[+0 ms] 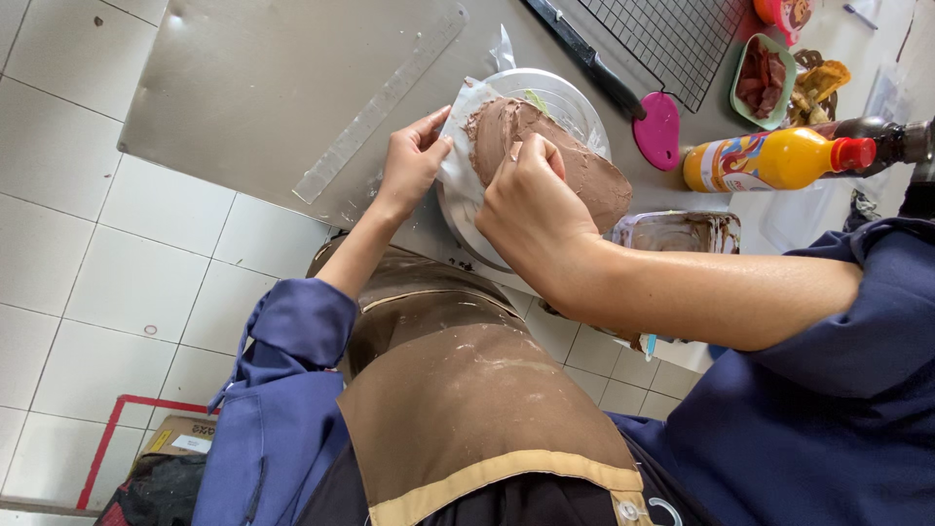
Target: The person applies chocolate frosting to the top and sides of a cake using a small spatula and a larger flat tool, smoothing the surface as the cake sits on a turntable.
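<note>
A cake covered in brown chocolate frosting [584, 175] sits on a round white turntable [555, 93] on a steel table [273, 88]. My left hand [414, 161] holds the edge of the white paper [456, 166] under the cake at its left side. My right hand [531, 200] is closed on a small pale scraper [516, 149], pressed against the frosting on the cake's near side. Both sleeves are dark blue and a brown apron [458, 380] hangs below.
A pink spatula [658, 131] and a long black knife [594, 63] lie beyond the cake by a wire cooling rack [672, 34]. An orange squeeze bottle [769, 161], a dark bottle [891, 141], a green dish of brown pieces [763, 78] and a frosting-smeared container [677, 232] stand right. A clear ruler [375, 107] lies left.
</note>
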